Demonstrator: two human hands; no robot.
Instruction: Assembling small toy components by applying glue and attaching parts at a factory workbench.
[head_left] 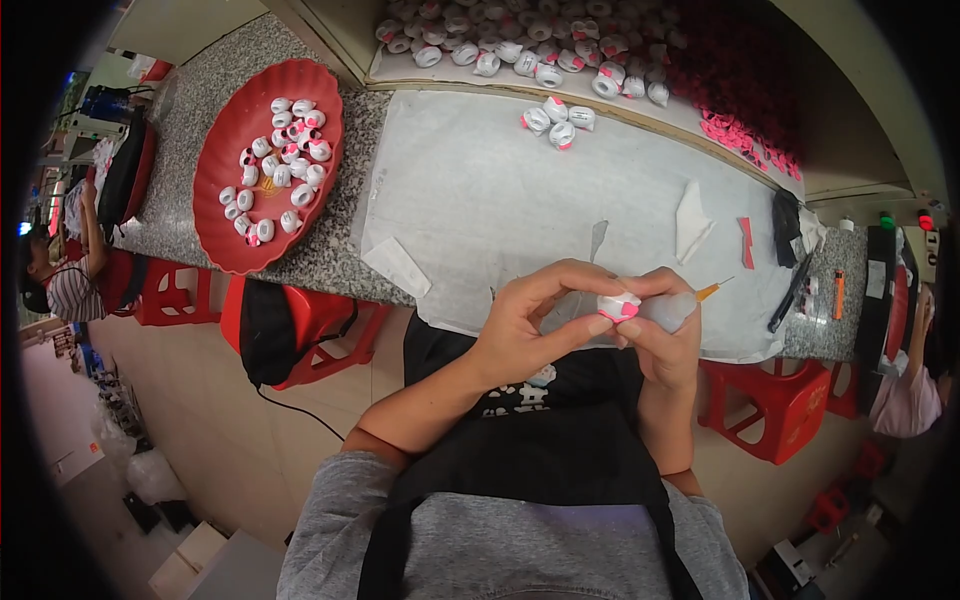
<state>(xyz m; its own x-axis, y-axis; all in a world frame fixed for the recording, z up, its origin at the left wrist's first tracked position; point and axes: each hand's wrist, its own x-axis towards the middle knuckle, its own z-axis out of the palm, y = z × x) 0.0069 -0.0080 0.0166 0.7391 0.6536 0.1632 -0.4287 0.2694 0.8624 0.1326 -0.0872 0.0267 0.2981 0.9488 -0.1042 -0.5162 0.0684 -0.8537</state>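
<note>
My left hand (520, 325) pinches a small rounded white piece with pink parts (618, 307) between thumb and fingertips, just above the table's near edge. Fingers of my right hand (668, 352) touch the same piece from the other side. Tucked in that right hand is a translucent squeeze bottle (670, 312) with an orange, needle-tipped nozzle (708, 293) pointing away to the right. A small group of similar white and pink pieces (562, 124) lies farther back on the white sheet (480, 200).
A red scalloped tray (222, 235) holding several such pieces stands at left on the speckled counter (350, 185). More pieces (525, 62) and pink bits (750, 140) fill the shelf behind. Paper scraps (692, 222), a black-handled tool (790, 295) and an orange cutter (838, 295) lie right. Red stools (770, 410) flank me.
</note>
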